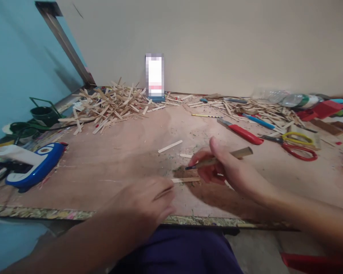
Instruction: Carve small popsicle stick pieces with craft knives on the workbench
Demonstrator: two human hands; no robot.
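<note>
My left hand (148,199) is closed near the front of the wooden tabletop (125,160), its fingertips on one end of a popsicle stick (185,180). The stick lies pointing right, towards my other hand. My right hand (220,163) grips a pen-like tool (241,153) with a brownish round handle and a dark tip. That tip points left, a little above the stick. Two more popsicle sticks lie just beyond: one angled (170,146) and one partly covered by my right fingers (185,155).
Behind lies a heap of sticks (114,102), beside an upright phone (154,76). To the right are a red-handled knife (246,134), scissors (298,146), a pencil (204,115) and a plastic bottle (294,99). A blue-and-white device (37,167) stands left.
</note>
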